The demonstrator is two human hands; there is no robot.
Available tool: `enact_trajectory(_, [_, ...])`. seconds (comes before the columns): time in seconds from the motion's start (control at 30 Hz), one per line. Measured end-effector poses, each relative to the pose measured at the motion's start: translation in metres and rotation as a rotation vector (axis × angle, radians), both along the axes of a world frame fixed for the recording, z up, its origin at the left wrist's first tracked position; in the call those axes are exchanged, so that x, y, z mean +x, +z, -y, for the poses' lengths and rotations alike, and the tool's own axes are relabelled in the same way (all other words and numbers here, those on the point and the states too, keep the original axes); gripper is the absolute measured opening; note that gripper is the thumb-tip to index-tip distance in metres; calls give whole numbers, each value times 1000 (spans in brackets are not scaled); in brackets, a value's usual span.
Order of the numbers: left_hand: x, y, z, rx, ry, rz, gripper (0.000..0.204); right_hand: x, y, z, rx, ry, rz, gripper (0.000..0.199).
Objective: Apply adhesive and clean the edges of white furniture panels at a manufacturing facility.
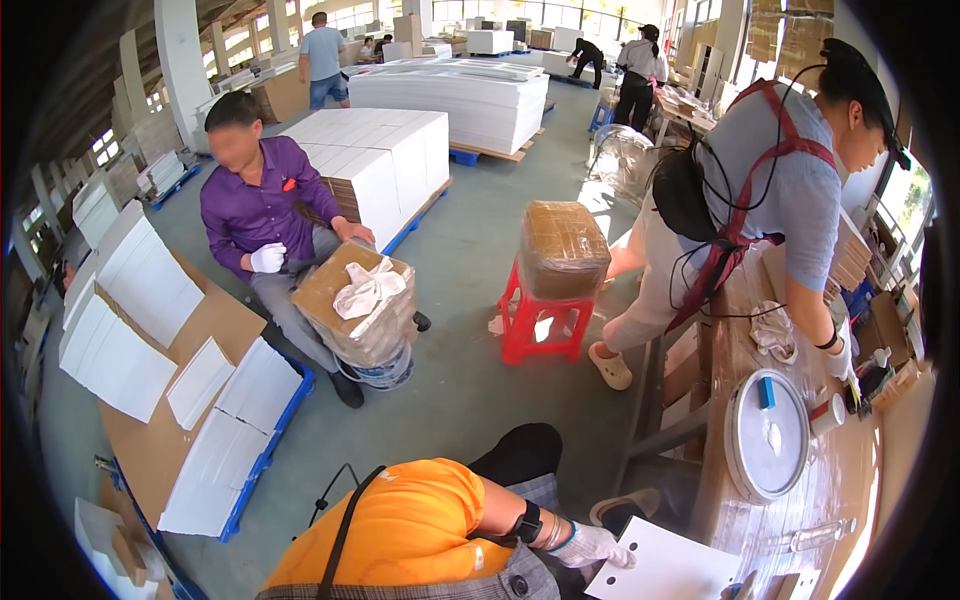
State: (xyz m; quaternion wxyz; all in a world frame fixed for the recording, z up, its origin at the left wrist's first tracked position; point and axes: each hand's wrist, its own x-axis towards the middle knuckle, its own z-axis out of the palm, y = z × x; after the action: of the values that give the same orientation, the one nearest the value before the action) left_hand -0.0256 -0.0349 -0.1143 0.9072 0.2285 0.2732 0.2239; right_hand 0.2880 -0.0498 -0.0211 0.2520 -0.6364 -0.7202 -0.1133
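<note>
My left hand, in a white knitted glove with a dark watch at the wrist, reaches in from the lower middle. Its fingers close on the near left edge of a white panel, which has dark round spots along that edge. The panel is tilted beside the near end of the film-wrapped workbench, and its lower part is cut off by the frame. Above it on the bench rests a round pale lid with a blue block on top. My right hand is out of view.
At the right a person leans over the bench. Left of centre another person sits by a wrapped carton. A red stool carries a second wrapped carton. White board stacks stand on pallets behind and at left.
</note>
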Motion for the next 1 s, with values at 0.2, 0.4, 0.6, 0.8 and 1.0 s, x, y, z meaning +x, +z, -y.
enact_trajectory(0.2, [3,-8,0,73,7,-35,44,-2,2,0,-22,-15,-6,31])
enact_trajectory(0.4, [0,-4,1,8,13,1,43,-3,1,0,-59,-26,-6,31])
enact_trajectory(0.6, [6,-10,0,1,26,-13,40,-4,0,1,-91,-42,1,31])
enact_trajectory(0.8, [5,-12,-1,-15,28,-37,36,-9,8,-1,-34,23,9,31])
enact_trajectory(1.0, [4,-7,0,-19,28,-48,37,-11,13,-1,-9,68,21,32])
